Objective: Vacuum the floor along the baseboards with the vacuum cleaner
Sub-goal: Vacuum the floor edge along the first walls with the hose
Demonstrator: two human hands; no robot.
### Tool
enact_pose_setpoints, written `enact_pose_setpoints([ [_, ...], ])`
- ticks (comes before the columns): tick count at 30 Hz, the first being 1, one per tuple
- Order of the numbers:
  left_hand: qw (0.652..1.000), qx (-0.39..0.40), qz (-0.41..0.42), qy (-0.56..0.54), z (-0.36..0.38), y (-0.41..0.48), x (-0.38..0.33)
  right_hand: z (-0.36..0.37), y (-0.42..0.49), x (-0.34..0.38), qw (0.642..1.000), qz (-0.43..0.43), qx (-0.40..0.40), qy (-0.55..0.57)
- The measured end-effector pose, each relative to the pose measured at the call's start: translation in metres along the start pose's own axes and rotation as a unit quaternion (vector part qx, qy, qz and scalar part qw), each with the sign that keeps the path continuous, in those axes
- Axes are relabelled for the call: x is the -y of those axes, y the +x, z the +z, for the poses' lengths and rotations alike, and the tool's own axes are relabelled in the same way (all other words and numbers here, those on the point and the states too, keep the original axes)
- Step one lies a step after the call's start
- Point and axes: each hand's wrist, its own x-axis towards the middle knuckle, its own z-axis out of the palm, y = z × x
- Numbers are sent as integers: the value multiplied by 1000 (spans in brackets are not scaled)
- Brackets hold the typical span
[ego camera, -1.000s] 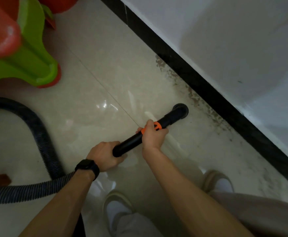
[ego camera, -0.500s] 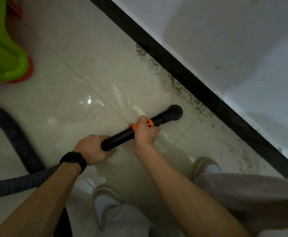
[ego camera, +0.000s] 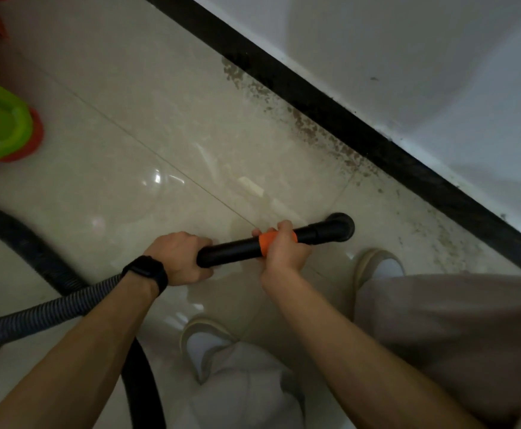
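A black vacuum wand point(ego camera: 234, 250) with an orange ring point(ego camera: 267, 238) lies almost level above the beige tiled floor point(ego camera: 135, 119). Its round nozzle point(ego camera: 341, 227) points down at the floor a short way from the black baseboard point(ego camera: 330, 109). My left hand point(ego camera: 180, 258) grips the wand's rear end, with a black watch on the wrist. My right hand point(ego camera: 284, 247) grips the wand at the orange ring. A ribbed grey hose point(ego camera: 48, 314) runs off left from the wand. Dark specks of dirt point(ego camera: 308, 128) lie along the baseboard.
A green and red plastic toy point(ego camera: 2, 125) stands at the left edge. The white wall point(ego camera: 423, 57) rises above the baseboard. My two shoes point(ego camera: 376, 267) stand on the tiles just behind the nozzle. A black hose loop point(ego camera: 20, 239) curves across the floor at left.
The view has swung right along the wall, so the toy slid off to the left. The nozzle sits further along the baseboard, nearer my right shoe. Both hands keep their grip.
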Motion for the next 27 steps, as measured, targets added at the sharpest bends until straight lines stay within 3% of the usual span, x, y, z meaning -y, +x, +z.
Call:
enact_pose_setpoints([
  [8, 993, -51, -97, -50, 8, -32, 38, 43, -22, -14, 993, 35, 108, -41],
  [15, 969, -132, -172, -121, 3, -42, 52, 98, -30, -13, 967, 6, 213, -143],
  [19, 979, -112, -153, -77, -10, -34, 44, 87, -24, -8, 981, -1, 161, -111],
  [27, 999, -29, -33, 26, -11, -17, 18, 16, -19, -3, 997, 17, 70, -38],
])
